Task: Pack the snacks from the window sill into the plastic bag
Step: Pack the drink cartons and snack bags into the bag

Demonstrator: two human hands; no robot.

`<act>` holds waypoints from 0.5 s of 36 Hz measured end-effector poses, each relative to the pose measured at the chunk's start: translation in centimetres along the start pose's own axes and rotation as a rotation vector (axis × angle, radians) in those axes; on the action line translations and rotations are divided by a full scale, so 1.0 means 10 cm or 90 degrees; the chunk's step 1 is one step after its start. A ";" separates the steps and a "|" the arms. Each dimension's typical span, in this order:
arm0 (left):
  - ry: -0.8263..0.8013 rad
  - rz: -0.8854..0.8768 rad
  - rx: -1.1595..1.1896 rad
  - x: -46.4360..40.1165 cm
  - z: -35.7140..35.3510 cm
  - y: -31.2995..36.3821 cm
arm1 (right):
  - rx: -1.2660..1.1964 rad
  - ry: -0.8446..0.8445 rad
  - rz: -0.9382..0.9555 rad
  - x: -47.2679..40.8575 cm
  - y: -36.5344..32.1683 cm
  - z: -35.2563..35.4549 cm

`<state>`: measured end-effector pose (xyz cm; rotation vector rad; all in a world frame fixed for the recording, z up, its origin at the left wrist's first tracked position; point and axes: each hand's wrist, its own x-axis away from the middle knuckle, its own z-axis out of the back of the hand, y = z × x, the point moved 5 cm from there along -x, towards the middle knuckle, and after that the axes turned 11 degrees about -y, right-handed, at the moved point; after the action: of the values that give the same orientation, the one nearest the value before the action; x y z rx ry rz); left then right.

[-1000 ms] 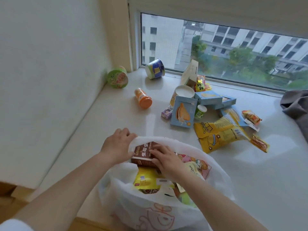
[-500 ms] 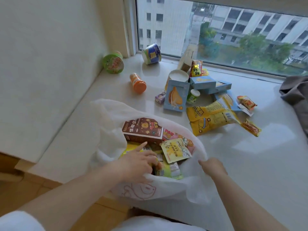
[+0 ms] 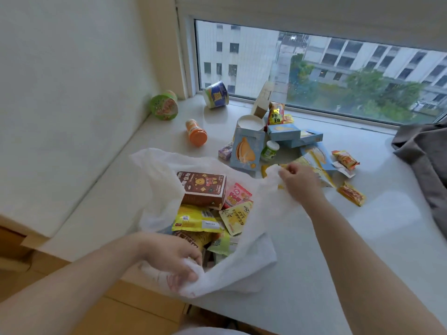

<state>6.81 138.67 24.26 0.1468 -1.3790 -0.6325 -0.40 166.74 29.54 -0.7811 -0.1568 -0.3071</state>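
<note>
Spreading wide on the window sill (image 3: 362, 250), the plastic bag (image 3: 242, 267) now has its mouth pulled open, where half a second ago the right side was bunched low near the lap; that clears a path for the next snack, so the packing looks roughly half done. Inside lie a brown box (image 3: 203, 189) at the bag's 12 o'clock, a pink pouch (image 3: 235, 195) beside it, and a yellow packet (image 3: 196, 220) below them.

Loose snacks remain at 12 to 2 o'clock from the bag: a blue box (image 3: 246, 151) standing, more blue boxes (image 3: 292, 135) stacked behind it, a blue cup (image 3: 216, 94) and a green cup (image 3: 164, 105) tipped over near the window, an orange-lidded jar (image 3: 196, 132) on its side, a small green jar (image 3: 269, 151), and two orange wrappers (image 3: 350, 193) at 3 o'clock.

The right hand (image 3: 298, 181) has moved up and forward and pinches the bag's far rim, lifting it just in front of the yellow bags. The left hand (image 3: 173, 258) is closed on the near rim at 6 o'clock, forearm angled in from the lower left.
</note>
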 end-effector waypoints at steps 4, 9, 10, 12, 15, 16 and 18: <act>0.172 -0.028 0.113 0.06 0.26 0.08 | 0.366 -0.209 -0.183 0.09 0.50 -0.27; 0.597 0.177 -0.125 0.09 0.74 0.00 | 0.547 -0.097 -0.158 0.20 0.37 -0.36; 0.602 0.245 -0.169 0.08 0.76 -0.06 | 0.568 -0.076 -0.105 0.19 0.28 -0.41; 0.593 0.340 -0.178 0.06 0.80 -0.22 | 0.542 -0.044 -0.004 0.16 0.10 -0.50; 0.582 0.412 -0.154 0.11 0.88 -0.45 | 0.512 -0.036 0.065 0.06 -0.14 -0.59; 0.564 0.435 -0.148 0.13 0.89 -0.53 | 0.509 -0.045 0.075 0.03 -0.19 -0.63; 0.484 0.475 -0.109 0.14 0.91 -0.77 | 0.500 -0.075 0.090 -0.06 -0.29 -0.74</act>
<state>-4.26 133.93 23.90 -0.2440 -0.5572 -0.0321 -1.75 159.65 26.19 -0.0294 -0.3073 -0.0481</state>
